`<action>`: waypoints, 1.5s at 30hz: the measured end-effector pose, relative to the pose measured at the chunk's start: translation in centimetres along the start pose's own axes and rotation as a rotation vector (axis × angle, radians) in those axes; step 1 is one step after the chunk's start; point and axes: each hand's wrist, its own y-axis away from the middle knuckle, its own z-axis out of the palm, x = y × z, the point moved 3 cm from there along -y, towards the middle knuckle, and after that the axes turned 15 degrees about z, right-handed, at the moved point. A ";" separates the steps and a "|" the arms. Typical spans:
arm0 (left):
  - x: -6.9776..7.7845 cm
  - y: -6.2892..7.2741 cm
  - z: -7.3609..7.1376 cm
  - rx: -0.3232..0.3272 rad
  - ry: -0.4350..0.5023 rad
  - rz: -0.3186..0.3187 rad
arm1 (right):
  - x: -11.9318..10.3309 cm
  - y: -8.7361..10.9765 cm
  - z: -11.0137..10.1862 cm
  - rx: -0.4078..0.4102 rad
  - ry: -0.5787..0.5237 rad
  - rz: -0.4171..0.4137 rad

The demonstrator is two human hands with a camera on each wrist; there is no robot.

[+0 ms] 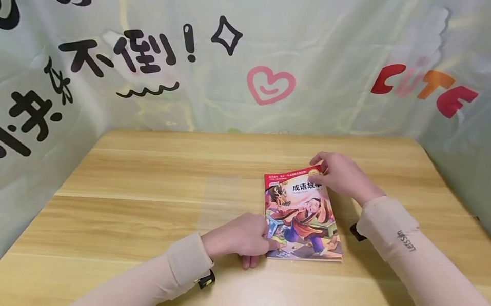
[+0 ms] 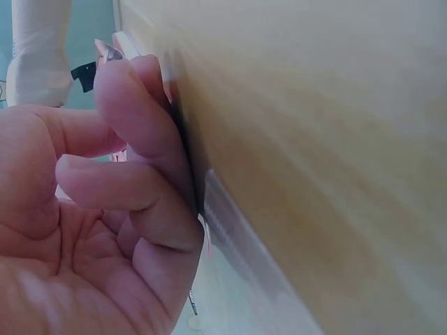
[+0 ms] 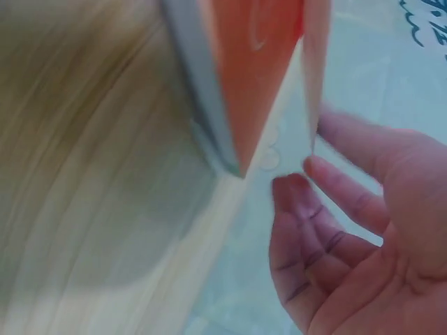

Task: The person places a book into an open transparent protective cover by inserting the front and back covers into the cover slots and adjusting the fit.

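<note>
A: Closest in, bottom of the head view, two pale beige sleeves (image 1: pixel 425 275) reach up the frame, dark lettering on the one at lower right!

B: And a small black device (image 1: pixel 206 279) sits under the cuff at lower centre. What's the left hand (image 1: pixel 244 235) doing?

A: Just below centre, fingers bent inward, one digit laid on the cover's lower-left corner, others down on the wood. Whether it grips or only presses, I can't tell.

B: And there's the glossy paperback book with a red top band (image 1: pixel 303 222), right of centre, an illustrated figure across its front!

A: At its top-right corner, the right hand (image 1: pixel 342 176)! Thumb and forefinger nearly together, pinching the cover; the other fingers curve loosely.

B: The right wrist view shows that cover as a thin flap raised from the orange page (image 3: pixel 258 70) at top centre.

A: All of it on a light wood-grain table (image 1: pixel 136 201) running up to mid-frame.

B: Farthest back, a pale green fabric backdrop (image 1: pixel 335 40): black Chinese characters (image 1: pixel 82 56) upper left, a pink outlined heart (image 1: pixel 268 92) upper centre, multicoloured "CUTE" lettering (image 1: pixel 434 79) upper right!
</note>
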 end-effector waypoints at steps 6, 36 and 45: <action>0.1 0.1 -0.3 0.017 0.009 0.011 | -0.9 0.0 -0.6 -0.007 -0.073 0.034; -1.8 2.8 -7.7 0.319 -0.308 0.017 | -2.9 2.1 -2.5 -0.045 -0.245 0.005; -3.6 2.8 -7.8 0.225 -0.346 -0.025 | -5.3 3.8 -2.3 -0.095 -0.350 -0.124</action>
